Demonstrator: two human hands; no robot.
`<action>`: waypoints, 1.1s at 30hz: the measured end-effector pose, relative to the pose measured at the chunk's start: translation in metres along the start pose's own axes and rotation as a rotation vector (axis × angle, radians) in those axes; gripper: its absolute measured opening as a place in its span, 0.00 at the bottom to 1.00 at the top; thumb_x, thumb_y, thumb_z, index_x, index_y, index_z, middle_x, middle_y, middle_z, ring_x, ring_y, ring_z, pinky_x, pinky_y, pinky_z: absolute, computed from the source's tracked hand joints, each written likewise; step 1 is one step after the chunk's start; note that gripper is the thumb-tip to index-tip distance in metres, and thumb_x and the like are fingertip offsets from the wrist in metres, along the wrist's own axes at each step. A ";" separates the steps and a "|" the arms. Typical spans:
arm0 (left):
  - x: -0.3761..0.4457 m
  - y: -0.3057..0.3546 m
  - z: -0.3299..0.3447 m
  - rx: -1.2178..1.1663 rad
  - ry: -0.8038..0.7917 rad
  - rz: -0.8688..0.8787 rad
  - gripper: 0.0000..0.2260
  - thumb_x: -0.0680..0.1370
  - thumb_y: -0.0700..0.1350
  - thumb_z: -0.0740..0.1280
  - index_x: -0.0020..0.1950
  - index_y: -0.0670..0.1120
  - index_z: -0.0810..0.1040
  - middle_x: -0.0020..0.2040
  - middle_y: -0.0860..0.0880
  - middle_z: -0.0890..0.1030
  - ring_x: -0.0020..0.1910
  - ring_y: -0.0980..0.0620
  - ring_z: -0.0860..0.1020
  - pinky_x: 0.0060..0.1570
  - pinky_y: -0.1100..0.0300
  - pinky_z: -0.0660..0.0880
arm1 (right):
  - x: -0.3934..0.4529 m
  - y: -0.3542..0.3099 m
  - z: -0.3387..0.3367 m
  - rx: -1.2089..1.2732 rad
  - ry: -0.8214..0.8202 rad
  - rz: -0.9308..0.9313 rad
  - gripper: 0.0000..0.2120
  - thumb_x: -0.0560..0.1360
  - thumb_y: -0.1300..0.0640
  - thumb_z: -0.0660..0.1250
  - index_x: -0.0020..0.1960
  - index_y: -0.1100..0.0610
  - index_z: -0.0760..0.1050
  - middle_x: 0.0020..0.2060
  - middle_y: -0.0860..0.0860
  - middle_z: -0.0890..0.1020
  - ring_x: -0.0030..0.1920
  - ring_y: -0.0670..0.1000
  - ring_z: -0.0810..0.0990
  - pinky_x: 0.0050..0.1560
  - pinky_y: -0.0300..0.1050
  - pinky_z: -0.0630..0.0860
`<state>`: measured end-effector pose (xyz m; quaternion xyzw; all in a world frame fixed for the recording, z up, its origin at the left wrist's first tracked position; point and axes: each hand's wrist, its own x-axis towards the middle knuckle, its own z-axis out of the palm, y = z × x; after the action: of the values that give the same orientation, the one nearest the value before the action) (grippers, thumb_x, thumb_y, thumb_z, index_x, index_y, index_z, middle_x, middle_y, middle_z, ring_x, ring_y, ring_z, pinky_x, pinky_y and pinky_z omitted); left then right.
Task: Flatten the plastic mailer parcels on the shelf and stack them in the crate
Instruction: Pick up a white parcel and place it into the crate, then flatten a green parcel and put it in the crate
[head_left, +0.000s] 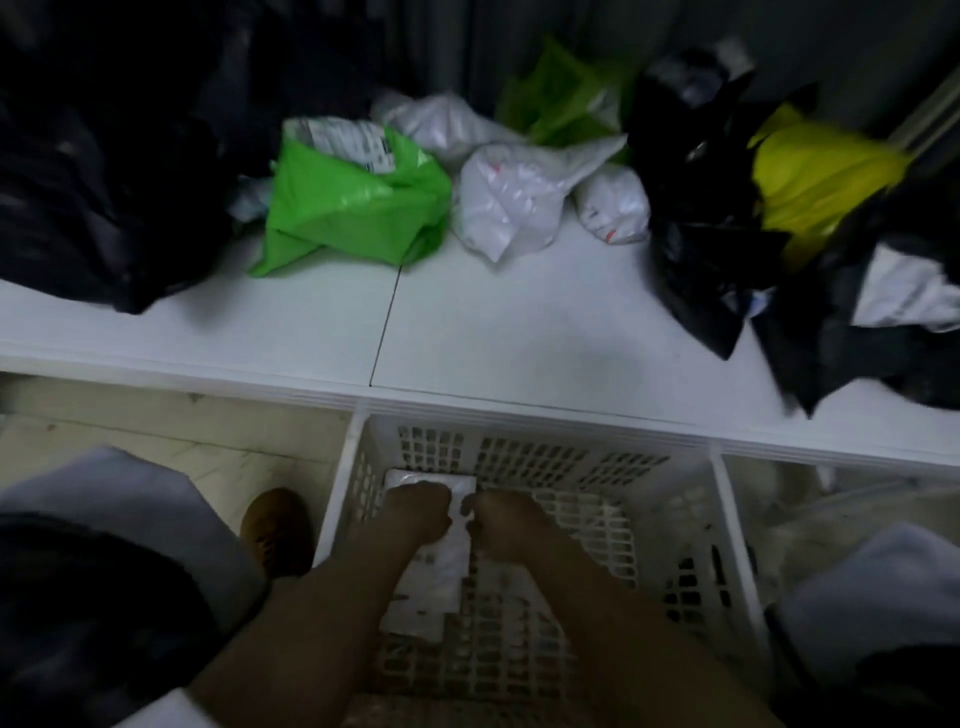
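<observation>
both hands reach down into the white lattice crate (727, 545), the left hand (418, 512) and right hand (501, 519) side by side with fingers curled on a flat white mailer (434, 577) lying on the crate floor. above, the white shelf (519, 332) carries crumpled parcels: a green mailer (353, 208), white mailers (509, 208), black bags (696, 249) and a yellow mailer (815, 176). a brown shoe (275, 525) shows on the floor left of the crate.

White shelf (519, 332), green mailer (353, 208), white parcels (509, 208), black bags (711, 249)

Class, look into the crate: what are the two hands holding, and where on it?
Both the left hand and the right hand grip a white mailer parcel near its far end, inside the white crate.
</observation>
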<state>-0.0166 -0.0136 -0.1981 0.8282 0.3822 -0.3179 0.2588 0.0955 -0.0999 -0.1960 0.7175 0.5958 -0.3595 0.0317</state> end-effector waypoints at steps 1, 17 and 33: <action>-0.011 0.005 -0.010 0.044 0.022 0.015 0.18 0.82 0.49 0.58 0.70 0.45 0.70 0.69 0.45 0.72 0.66 0.46 0.71 0.66 0.53 0.68 | -0.010 -0.005 -0.011 -0.018 0.009 0.014 0.18 0.80 0.59 0.58 0.70 0.57 0.71 0.66 0.58 0.74 0.63 0.56 0.74 0.59 0.43 0.70; -0.155 0.051 -0.141 0.029 0.695 0.115 0.16 0.81 0.49 0.58 0.68 0.47 0.70 0.65 0.44 0.72 0.62 0.43 0.73 0.55 0.52 0.71 | -0.107 -0.071 -0.159 -0.055 0.457 0.027 0.15 0.77 0.54 0.61 0.63 0.50 0.76 0.61 0.52 0.77 0.60 0.54 0.75 0.56 0.47 0.74; -0.042 0.072 -0.238 -0.059 0.931 0.083 0.29 0.80 0.53 0.62 0.76 0.46 0.53 0.77 0.42 0.50 0.76 0.42 0.49 0.64 0.50 0.67 | -0.018 0.006 -0.280 -0.333 0.734 0.097 0.28 0.77 0.62 0.60 0.75 0.50 0.59 0.76 0.51 0.54 0.74 0.56 0.55 0.66 0.50 0.64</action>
<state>0.0976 0.0858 0.0040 0.8896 0.4332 0.1088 0.0956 0.2341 0.0156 0.0190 0.8104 0.5832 0.0240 -0.0505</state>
